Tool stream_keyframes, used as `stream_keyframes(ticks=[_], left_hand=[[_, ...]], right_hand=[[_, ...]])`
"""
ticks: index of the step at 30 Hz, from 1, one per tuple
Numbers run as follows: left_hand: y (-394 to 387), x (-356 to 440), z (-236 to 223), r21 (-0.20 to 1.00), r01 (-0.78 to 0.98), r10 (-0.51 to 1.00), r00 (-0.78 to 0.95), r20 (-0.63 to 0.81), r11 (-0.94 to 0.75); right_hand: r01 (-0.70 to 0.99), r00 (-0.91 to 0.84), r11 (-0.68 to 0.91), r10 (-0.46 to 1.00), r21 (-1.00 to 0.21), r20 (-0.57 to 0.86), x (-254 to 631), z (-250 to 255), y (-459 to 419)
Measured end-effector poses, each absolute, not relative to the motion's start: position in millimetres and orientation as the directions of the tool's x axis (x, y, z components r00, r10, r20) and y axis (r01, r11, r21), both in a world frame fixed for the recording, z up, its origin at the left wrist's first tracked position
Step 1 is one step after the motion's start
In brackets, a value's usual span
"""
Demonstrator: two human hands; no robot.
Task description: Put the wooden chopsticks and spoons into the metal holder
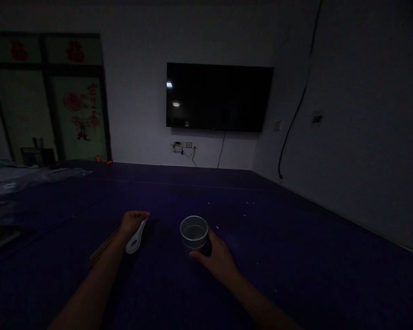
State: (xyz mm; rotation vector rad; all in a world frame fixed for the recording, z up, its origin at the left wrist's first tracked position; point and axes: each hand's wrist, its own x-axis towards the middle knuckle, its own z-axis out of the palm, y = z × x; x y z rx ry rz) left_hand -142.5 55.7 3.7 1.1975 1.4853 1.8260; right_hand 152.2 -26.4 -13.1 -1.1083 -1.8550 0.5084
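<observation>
My right hand [220, 257] is wrapped round the right side of a clear round cup [194, 233], its thumb across the front. The cup stands upright on the dark blue surface, and I cannot make out anything inside it. To the left, my left hand [132, 222] pinches the handle end of a white soup spoon [135, 240] with a blue pattern. The spoon's bowl points down toward me. Partly behind my left forearm lie several thin wooden chopsticks [102, 250].
Crumpled clear plastic [41, 178] and a clear container [2, 229] lie at the left. Tiny white bits [217, 227] are scattered right of the cup. A wall-mounted television [218, 97] hangs at the back, and a black cable [298, 110] runs down the right wall.
</observation>
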Motion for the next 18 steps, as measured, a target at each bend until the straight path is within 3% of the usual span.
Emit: stream_keyframes(ticks=[6, 18], left_hand=[[66.8, -150.4, -6.2, 0.898, 0.414, 0.884, -0.353, 0.307, -0.147], [65.5, -154.7, -4.1, 0.637, 0.770, 0.953, -0.208, 0.220, 0.021]], right_hand=[[0.509, -0.171, 0.469, 0.877, -0.721, 0.449, 151.2, -11.1, -28.8], [0.495, -0.188, 0.487, 0.868, -0.719, 0.459, 151.6, -11.7, -27.5]])
